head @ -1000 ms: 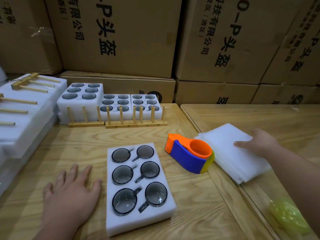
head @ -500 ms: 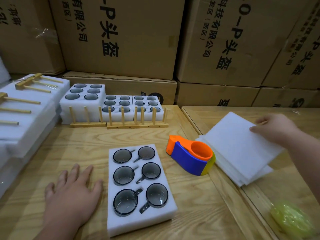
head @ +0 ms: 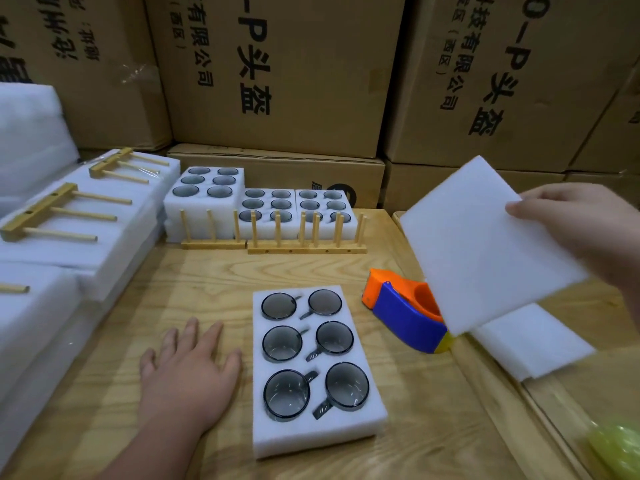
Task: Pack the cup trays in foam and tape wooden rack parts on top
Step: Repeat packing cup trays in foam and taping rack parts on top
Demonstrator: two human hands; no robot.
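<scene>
The left hand (head: 187, 374) lies flat with fingers spread on the tabletop (head: 426, 403) beside the foam tray of six cups (head: 313, 367), and farther back the right hand (head: 575, 230) pinches a white foam sheet (head: 485, 247) up over the tape holder (head: 405, 315).

Foam tray (head: 311, 434): white, matt, soft-textured. Cups (head: 286, 394): smoky, glossy glass. Table (head: 433, 427): grained wood. Tape dispenser (head: 401, 315): smooth plastic.
</scene>
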